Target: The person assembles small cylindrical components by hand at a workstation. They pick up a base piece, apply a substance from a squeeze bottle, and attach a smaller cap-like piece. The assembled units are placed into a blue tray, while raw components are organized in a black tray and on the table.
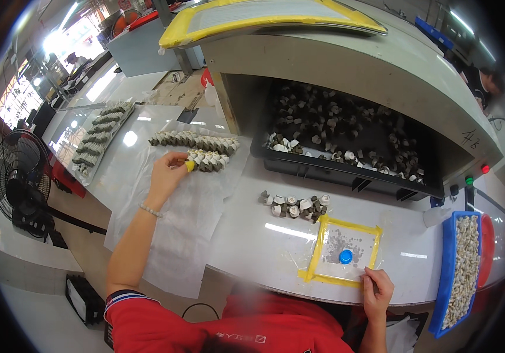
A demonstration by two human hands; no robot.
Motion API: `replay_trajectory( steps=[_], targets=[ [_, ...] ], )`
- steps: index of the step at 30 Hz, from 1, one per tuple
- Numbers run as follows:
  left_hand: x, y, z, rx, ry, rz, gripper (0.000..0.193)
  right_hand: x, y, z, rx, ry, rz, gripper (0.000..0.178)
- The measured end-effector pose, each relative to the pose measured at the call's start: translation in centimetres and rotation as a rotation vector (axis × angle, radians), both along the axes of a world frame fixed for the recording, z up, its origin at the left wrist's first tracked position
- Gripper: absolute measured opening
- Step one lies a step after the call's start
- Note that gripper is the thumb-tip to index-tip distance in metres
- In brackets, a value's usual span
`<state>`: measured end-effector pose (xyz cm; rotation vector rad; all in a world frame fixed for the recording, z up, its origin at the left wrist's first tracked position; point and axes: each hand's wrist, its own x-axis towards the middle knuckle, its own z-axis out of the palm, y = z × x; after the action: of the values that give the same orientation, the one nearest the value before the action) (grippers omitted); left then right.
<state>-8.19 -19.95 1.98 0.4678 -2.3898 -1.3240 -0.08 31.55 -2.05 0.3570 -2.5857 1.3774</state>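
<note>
My left hand [170, 172] reaches to the end of a shorter row of small white-and-grey parts [208, 162] on white sheet paper [170, 235]. Its fingertips are pinched together beside a small yellow piece [191, 166], possibly a finger cover; whatever they hold is hidden. A longer row of like parts [194, 140] lies just behind. My right hand [378, 289] is curled closed at the near right corner of a yellow-taped square [376, 250], its fingertips partly hidden. On that square sit a blue cap [345, 256] and dark wet-looking spots. Several loose parts [296, 206] are clustered behind it.
A black tray [323, 167] of parts sits inside a grey machine housing [346, 59]. At right stand a blue tray [442, 306] of small pale pieces and a clear cup [435, 216]. More rows [102, 135] lie far left, near a black fan [20, 173].
</note>
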Motion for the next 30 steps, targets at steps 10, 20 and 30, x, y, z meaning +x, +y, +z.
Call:
replay_trajectory(
  steps=[10,20,30],
  targets=[
    [0.3,-0.1,0.0,-0.092,-0.03,-0.022,0.027,-0.1,-0.1,0.1,0.014,0.048,0.04,0.018],
    [0.4,0.2,-0.3,-0.251,-0.037,0.01,0.027,-0.2,-0.3,0.3,0.007,0.052,0.026,0.017],
    [-1.1,4.7,0.3,-0.871,0.218,-0.279,0.041,-0.3,-0.3,0.4,0.008,0.065,0.038,0.016]
  ],
)
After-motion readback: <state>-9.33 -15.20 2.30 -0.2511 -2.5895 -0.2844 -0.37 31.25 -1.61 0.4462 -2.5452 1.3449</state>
